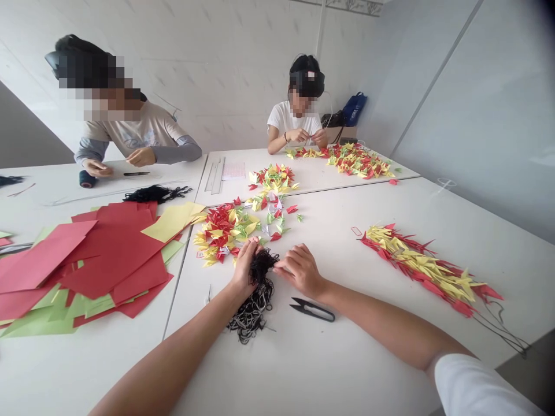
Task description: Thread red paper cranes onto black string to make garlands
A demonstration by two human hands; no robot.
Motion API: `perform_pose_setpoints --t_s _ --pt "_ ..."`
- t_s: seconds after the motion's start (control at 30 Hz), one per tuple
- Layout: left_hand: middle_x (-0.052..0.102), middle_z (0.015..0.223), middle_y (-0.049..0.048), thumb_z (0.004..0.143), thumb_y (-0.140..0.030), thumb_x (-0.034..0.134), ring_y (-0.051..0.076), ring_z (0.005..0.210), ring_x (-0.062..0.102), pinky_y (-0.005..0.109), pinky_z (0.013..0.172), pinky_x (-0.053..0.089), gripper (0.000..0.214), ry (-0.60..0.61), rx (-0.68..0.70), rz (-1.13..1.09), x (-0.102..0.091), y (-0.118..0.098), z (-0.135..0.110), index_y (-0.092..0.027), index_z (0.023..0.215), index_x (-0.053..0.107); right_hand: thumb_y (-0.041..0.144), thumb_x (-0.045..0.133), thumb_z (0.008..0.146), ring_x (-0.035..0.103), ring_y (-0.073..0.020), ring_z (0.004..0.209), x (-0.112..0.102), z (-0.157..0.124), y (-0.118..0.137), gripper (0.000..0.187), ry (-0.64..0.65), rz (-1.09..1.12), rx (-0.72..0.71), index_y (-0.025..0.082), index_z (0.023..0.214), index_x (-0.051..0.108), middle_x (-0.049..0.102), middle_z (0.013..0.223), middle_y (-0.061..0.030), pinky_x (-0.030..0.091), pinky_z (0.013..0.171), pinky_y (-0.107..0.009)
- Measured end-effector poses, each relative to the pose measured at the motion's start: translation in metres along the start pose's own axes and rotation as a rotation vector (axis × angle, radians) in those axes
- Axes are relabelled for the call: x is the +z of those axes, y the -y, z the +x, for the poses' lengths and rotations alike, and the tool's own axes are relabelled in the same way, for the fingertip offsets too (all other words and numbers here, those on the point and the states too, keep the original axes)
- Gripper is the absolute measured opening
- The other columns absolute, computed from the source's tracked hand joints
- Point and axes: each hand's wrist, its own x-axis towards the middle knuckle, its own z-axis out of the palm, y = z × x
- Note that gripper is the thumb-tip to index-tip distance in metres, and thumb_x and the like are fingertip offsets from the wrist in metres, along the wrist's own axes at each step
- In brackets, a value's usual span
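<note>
Lower middle of the frame, and there's the left hand (245, 268) clutching a tangle of black thread (255, 294), fingers (252, 248) pinched tight round its top, the right hand (299, 268) right up against it, fingers (281, 263) pressed together on the strands! Black-handled thread snips (312, 309) lie just to the right on the white worktop (381, 202), folded paper pieces (221, 231) heaped above the hands.

Matt red and green paper sheets (108, 260) are spread at 9 o'clock, fine black thread (255, 289) with a rough, fibrous look is seen at 6 o'clock, black-coated metal snips (312, 309) at 4 o'clock, and a smooth white counter (329, 370) beneath.
</note>
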Motion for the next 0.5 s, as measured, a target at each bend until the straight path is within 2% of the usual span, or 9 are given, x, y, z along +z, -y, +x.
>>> perform_pose_setpoints --t_s 0.13,0.23,0.3,0.37,0.5 --pt "0.036 0.066 -0.0053 0.081 -0.044 0.073 0.009 0.054 0.031 0.021 0.048 0.029 0.032 0.054 0.063 0.046 -0.002 0.001 0.0 -0.021 0.083 0.051 0.047 0.042 0.103 0.055 -0.02 0.07 -0.017 0.002 -0.002 0.04 -0.165 0.167 0.076 0.024 0.084 0.067 0.065 0.073 -0.0044 0.041 0.076 -0.039" --pt "0.038 0.065 -0.0052 0.086 -0.046 0.066 0.01 0.056 0.033 0.02 0.052 0.03 0.029 0.146 0.113 0.18 -0.004 0.004 0.001 -0.02 0.085 0.053 0.048 0.045 0.102 0.056 -0.0182 0.064 -0.04 0.013 0.003 0.039 -0.355 0.331 0.172 0.023 0.081 0.066 0.063 0.067 -0.0027 0.044 0.068 -0.036" --pt "0.037 0.062 -0.0057 0.09 -0.048 0.061 0.011 0.057 0.033 0.021 0.055 0.031 0.029 0.235 0.141 0.288 -0.004 0.006 0.002 -0.02 0.086 0.054 0.046 0.049 0.101 0.057 -0.0161 0.063 -0.061 0.023 0.006 0.037 -0.492 0.468 0.259 0.022 0.078 0.063 0.061 0.067 -0.0015 0.045 0.061 -0.031" --pt "0.037 0.062 -0.0058 0.093 -0.049 0.054 0.011 0.057 0.033 0.023 0.057 0.031 0.03 0.331 0.172 0.402 -0.005 0.009 0.003 -0.02 0.086 0.053 0.047 0.052 0.1 0.053 -0.0127 0.054 -0.085 0.036 0.005 0.037 -0.649 0.543 0.349 0.021 0.077 0.061 0.056 0.061 0.0019 0.043 0.054 -0.027" --pt "0.039 0.061 -0.0052 0.096 -0.047 0.048 0.013 0.057 0.034 0.025 0.058 0.03 0.029 0.436 0.209 0.562 -0.007 0.013 0.004 -0.02 0.086 0.053 0.051 0.053 0.098 0.047 -0.0082 0.044 -0.144 0.064 -0.013 0.042 -0.873 0.661 0.378 0.021 0.069 0.053 0.047 0.054 0.0064 0.039 0.044 -0.022"
